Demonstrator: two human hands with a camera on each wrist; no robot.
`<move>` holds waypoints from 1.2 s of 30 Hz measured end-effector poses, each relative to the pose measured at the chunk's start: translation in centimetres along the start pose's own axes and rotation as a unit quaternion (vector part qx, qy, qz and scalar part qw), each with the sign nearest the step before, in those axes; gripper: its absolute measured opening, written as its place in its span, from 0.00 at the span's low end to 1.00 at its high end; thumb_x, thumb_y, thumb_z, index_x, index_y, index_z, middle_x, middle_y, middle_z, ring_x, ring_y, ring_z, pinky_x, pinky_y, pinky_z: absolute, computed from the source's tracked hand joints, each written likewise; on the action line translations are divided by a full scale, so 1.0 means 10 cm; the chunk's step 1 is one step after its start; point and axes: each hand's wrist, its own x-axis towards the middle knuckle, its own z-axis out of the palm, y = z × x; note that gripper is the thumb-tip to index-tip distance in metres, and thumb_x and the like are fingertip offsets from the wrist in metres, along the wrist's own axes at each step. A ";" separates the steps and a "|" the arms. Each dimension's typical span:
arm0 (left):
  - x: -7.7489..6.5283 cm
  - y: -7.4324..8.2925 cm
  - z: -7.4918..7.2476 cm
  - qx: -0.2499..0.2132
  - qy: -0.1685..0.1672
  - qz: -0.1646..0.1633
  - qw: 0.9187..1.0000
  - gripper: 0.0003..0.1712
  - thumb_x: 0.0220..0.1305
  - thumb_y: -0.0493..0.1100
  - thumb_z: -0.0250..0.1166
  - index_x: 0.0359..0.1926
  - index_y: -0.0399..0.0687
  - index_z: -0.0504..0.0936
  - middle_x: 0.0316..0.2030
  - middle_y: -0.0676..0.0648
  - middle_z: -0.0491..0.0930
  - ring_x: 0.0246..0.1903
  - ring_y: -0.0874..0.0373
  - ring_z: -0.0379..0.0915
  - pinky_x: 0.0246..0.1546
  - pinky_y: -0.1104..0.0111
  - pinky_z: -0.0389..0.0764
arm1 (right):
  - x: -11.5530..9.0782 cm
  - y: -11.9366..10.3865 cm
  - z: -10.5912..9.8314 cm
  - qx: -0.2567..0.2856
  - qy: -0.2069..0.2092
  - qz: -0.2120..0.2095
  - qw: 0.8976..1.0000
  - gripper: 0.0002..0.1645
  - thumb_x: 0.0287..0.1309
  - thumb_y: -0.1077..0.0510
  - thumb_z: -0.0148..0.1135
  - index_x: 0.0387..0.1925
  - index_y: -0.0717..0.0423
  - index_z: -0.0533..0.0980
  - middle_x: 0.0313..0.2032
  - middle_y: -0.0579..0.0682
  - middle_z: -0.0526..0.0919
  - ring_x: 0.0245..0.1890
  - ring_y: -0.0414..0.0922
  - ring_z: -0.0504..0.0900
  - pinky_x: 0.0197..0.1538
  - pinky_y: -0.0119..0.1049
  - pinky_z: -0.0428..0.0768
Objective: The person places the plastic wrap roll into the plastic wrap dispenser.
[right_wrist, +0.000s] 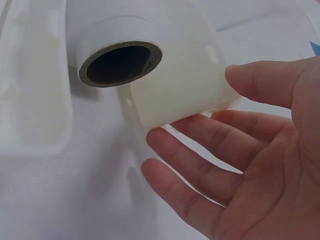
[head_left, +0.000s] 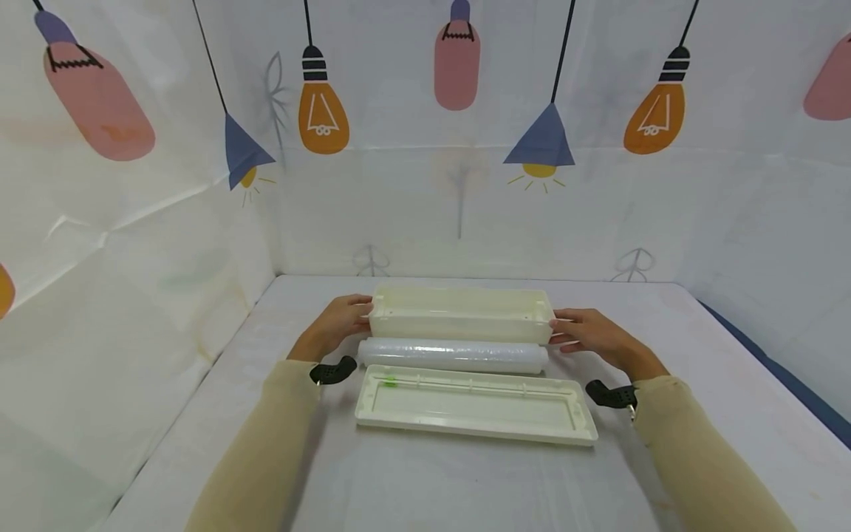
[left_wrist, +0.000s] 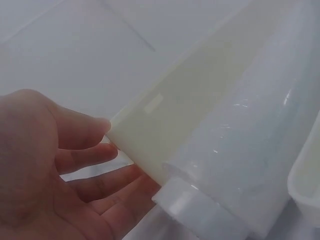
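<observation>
A long cream plastic box (head_left: 459, 327) stands at the back of the table. At its left end is my left hand (head_left: 340, 323); in the left wrist view the thumb tip meets the box's corner and the extended fingers touch the end wall. My right hand (head_left: 592, 334) is at the opposite end, thumb and fingertips against that wall with the fingers spread and nearly straight. Just in front of the box lies a roll of clear plastic film (head_left: 452, 355), its hollow core (right_wrist: 120, 65) showing in the right wrist view. Nearest me is a shallow cream lid (head_left: 475, 405) with a green mark.
White cloth covers the table (head_left: 425, 488). A white printed sheet (head_left: 412, 207) with lamp pictures hangs behind and along the left side. Black straps (head_left: 332, 371) sit on both wrists. A blue strip (head_left: 764, 362) shows beyond the right edge.
</observation>
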 end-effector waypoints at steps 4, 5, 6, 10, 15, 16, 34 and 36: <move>-0.04 -0.03 -0.01 -0.007 0.003 0.002 1.000 0.28 0.78 0.42 0.53 0.73 0.35 0.63 0.66 0.36 0.69 0.60 0.41 0.74 0.62 0.55 0.74 | 0.00 -0.01 0.01 -0.003 -0.004 -0.002 1.000 0.42 0.74 0.47 0.55 0.75 0.69 0.54 0.66 0.69 0.70 0.61 0.62 0.75 0.59 0.51 0.79; -0.05 -0.04 -0.01 -0.007 0.004 0.003 1.000 0.28 0.78 0.41 0.53 0.73 0.35 0.62 0.66 0.36 0.69 0.59 0.41 0.74 0.62 0.55 0.74 | 0.00 -0.01 0.02 -0.003 -0.002 -0.001 1.000 0.42 0.74 0.47 0.55 0.75 0.68 0.54 0.66 0.69 0.70 0.61 0.61 0.75 0.59 0.50 0.79; -0.06 -0.04 -0.01 -0.009 0.005 0.002 1.000 0.28 0.78 0.41 0.53 0.73 0.35 0.62 0.66 0.36 0.69 0.59 0.42 0.74 0.62 0.55 0.75 | -0.01 -0.01 0.02 -0.002 -0.003 -0.001 1.000 0.42 0.74 0.47 0.55 0.75 0.68 0.54 0.66 0.68 0.70 0.61 0.61 0.75 0.59 0.50 0.79; -0.08 -0.06 -0.02 -0.009 0.011 0.001 1.000 0.29 0.78 0.42 0.54 0.74 0.36 0.61 0.66 0.36 0.69 0.59 0.42 0.74 0.61 0.56 0.75 | -0.02 -0.01 0.03 0.001 -0.010 -0.006 1.000 0.42 0.74 0.47 0.55 0.75 0.69 0.54 0.66 0.69 0.69 0.62 0.62 0.74 0.59 0.51 0.78; -0.10 -0.09 -0.01 -0.001 0.013 -0.004 1.000 0.29 0.78 0.43 0.53 0.74 0.36 0.61 0.66 0.36 0.69 0.59 0.43 0.74 0.62 0.55 0.74 | -0.03 -0.01 0.05 0.000 -0.012 -0.003 1.000 0.42 0.74 0.47 0.56 0.75 0.69 0.54 0.66 0.68 0.69 0.61 0.61 0.75 0.59 0.51 0.79; -0.10 -0.09 -0.01 -0.001 0.013 -0.005 1.000 0.29 0.79 0.43 0.53 0.74 0.36 0.61 0.66 0.36 0.69 0.59 0.43 0.74 0.62 0.55 0.74 | -0.03 -0.01 0.05 -0.001 -0.013 -0.002 1.000 0.42 0.74 0.47 0.56 0.75 0.69 0.55 0.66 0.68 0.70 0.61 0.61 0.76 0.59 0.51 0.79; -0.11 -0.13 -0.03 0.008 0.016 -0.018 1.000 0.30 0.78 0.45 0.54 0.74 0.38 0.61 0.68 0.36 0.68 0.60 0.42 0.73 0.63 0.54 0.73 | -0.05 0.02 0.11 0.010 -0.010 -0.008 1.000 0.41 0.74 0.49 0.56 0.74 0.71 0.56 0.64 0.68 0.71 0.60 0.61 0.76 0.58 0.48 0.80; -0.11 -0.13 -0.02 0.009 0.016 -0.017 1.000 0.31 0.78 0.45 0.54 0.74 0.38 0.61 0.68 0.36 0.68 0.60 0.42 0.73 0.63 0.54 0.73 | -0.05 0.03 0.11 0.013 -0.009 -0.011 1.000 0.41 0.74 0.49 0.56 0.74 0.71 0.56 0.65 0.69 0.71 0.61 0.61 0.76 0.58 0.49 0.79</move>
